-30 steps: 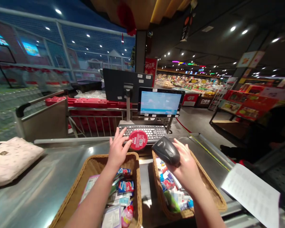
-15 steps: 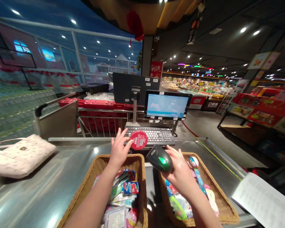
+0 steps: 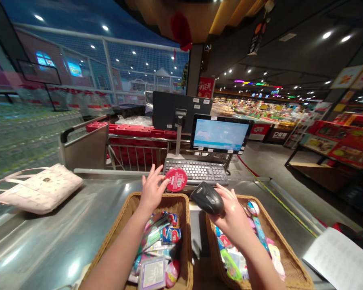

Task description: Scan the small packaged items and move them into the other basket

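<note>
My left hand (image 3: 153, 187) grips a round red container (image 3: 176, 179) by its left edge, with its barcode side turned toward me. It is held above the far end of the left wicker basket (image 3: 190, 237), just in front of the keyboard (image 3: 199, 171). My right hand (image 3: 231, 211) is wrapped round a black barcode scanner (image 3: 207, 198), whose head points left toward the container, a short gap apart. Below my right forearm is the right wicker basket (image 3: 290, 249). Both baskets hold small packaged goods, among them a blue and red packet (image 3: 171, 235) in the left one.
A lit monitor (image 3: 220, 134) stands behind the keyboard, beside a second screen seen from its back (image 3: 169, 110). On the metal counter (image 3: 105, 209), a pale handbag (image 3: 45, 189) lies at left. Printed paper sheets (image 3: 339, 257) lie at the right edge.
The green light on the scanner has gone out. The whole view has shifted slightly, so most things appear farther right. Both hands keep their holds.
</note>
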A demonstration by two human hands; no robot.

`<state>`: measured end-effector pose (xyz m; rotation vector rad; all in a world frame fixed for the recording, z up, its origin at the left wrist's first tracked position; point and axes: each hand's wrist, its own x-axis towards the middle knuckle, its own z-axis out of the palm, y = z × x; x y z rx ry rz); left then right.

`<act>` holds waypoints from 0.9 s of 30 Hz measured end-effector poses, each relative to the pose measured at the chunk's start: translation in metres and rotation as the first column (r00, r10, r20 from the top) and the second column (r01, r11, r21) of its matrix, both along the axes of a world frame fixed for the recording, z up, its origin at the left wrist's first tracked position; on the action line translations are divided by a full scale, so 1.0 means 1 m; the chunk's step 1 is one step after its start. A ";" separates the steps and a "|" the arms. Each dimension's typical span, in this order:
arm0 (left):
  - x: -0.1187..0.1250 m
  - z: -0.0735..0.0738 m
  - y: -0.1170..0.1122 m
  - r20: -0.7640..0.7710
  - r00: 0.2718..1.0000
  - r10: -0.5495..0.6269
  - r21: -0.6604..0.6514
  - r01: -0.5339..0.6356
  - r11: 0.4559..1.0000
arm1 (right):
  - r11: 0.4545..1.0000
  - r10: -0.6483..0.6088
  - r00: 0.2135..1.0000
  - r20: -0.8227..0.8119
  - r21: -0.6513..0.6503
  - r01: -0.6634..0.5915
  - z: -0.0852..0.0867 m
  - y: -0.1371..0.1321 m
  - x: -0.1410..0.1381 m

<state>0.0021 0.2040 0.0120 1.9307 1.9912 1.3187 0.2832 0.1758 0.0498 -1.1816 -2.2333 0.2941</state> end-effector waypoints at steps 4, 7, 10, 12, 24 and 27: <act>-0.009 -0.010 -0.012 -0.015 1.000 0.015 -0.050 -0.015 0.999 | 1.000 0.008 1.000 -0.001 0.010 -0.008 -0.002 0.001 -0.007; -0.014 -0.019 -0.025 -0.041 0.999 0.005 -0.110 -0.009 0.994 | 1.000 0.027 1.000 -0.003 0.001 -0.026 -0.005 0.002 -0.013; -0.016 -0.030 -0.038 -0.057 0.998 0.001 -0.191 -0.012 0.981 | 0.998 0.055 0.998 0.006 -0.008 -0.055 -0.008 0.004 -0.019; -0.018 -0.039 -0.045 -0.064 0.998 0.004 -0.241 -0.019 0.970 | 0.997 0.070 0.997 0.010 -0.010 -0.070 -0.010 0.006 -0.024; -0.030 -0.089 -0.063 -0.119 0.989 -0.087 -0.460 0.023 0.888 | 0.990 0.114 0.993 0.024 -0.086 -0.111 -0.020 0.006 -0.048; -0.029 -0.090 -0.067 -0.115 0.980 -0.164 -0.529 0.079 0.845 | 0.987 0.128 0.991 0.040 -0.105 -0.123 -0.022 0.004 -0.051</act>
